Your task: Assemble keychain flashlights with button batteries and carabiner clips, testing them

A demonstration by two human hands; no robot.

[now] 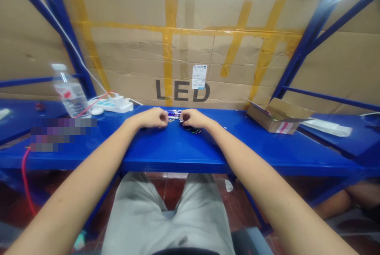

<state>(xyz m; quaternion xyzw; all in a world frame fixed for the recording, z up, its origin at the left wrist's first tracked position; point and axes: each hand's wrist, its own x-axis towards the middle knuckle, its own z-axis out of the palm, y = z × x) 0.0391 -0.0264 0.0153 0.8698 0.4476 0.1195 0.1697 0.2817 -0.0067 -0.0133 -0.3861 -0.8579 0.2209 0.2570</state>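
Note:
Both hands are close together over the middle of the blue table (175, 148). My left hand (156, 118) has its fingers curled in a pinch, and whatever is between them is too small to make out. Facing it, my right hand (192, 118) is also closed, with a small pale thing at its fingertips that I cannot identify. Shiny purple-blue items (173, 114) lie between and behind the hands. Small metallic pieces sit just in front of these. Dark glossy items (194, 130) are partly under my right hand.
A water bottle (71, 92) and a white power strip (114, 103) with cables stand at the left. An open cardboard box (277, 116) is at the right, beside a white packet (329, 127). Large cardboard (130, 61) backs the table. A person's bare limb (335, 204) shows at lower right.

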